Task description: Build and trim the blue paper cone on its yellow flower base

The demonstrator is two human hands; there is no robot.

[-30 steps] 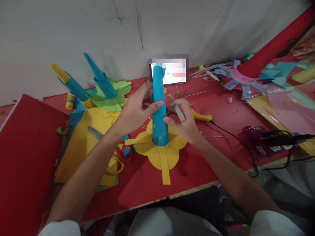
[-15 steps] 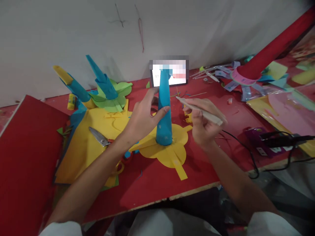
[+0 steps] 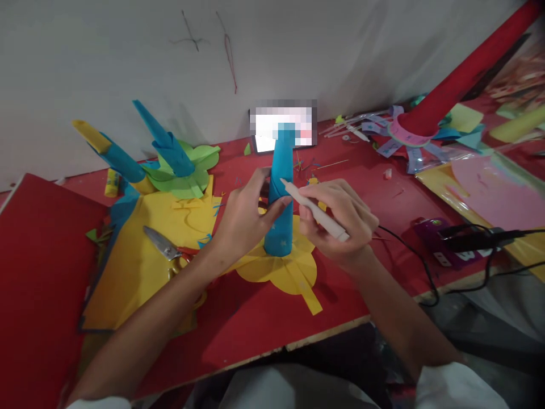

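A blue paper tube, narrower toward its top, stands upright on a yellow flower-shaped paper base. My left hand wraps around the tube from the left, with its thumb across the front and the other fingers partly hidden behind. In my right hand is a pale, pen-shaped tool, pinched like a pencil. The tool's thin tip lies at the tube's front, just above my left thumb; whether it touches the paper I cannot tell.
Scissors lie on yellow paper sheets at left. Behind stand a green paper flower with a blue stem and a glue stick. A screen leans on the wall. A purple box with cables and a red cone are right.
My right hand has brought the pen-shaped tool leftward, from beside the tube to its front. My left hand still grips the tube. The whole view has shifted slightly.
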